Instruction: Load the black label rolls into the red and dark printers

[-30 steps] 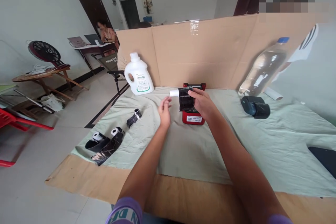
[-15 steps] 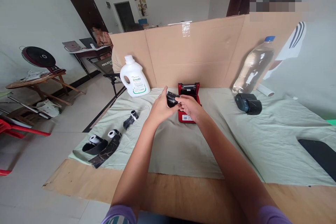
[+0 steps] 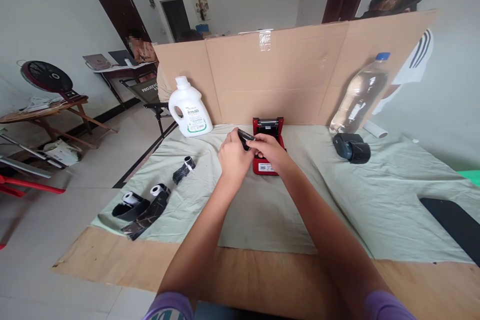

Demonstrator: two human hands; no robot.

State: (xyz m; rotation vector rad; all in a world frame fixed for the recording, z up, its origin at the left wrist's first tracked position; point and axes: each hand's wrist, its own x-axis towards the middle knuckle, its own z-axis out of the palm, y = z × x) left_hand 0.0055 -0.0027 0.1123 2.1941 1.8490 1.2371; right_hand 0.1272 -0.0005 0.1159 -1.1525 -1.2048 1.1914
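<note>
While left hand point(image 3: 235, 156) curls closed round black roll point(image 3: 245, 136) and right hand point(image 3: 270, 151) fingers pinch its end, near red device point(image 3: 267, 166), two-handed adjustment seems the step; next move likely calls for steady support.

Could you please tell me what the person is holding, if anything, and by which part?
A black roll: the left hand wraps its body, and fingers of the right hand pinch its right end. The exact contacts are partly hidden.
</note>
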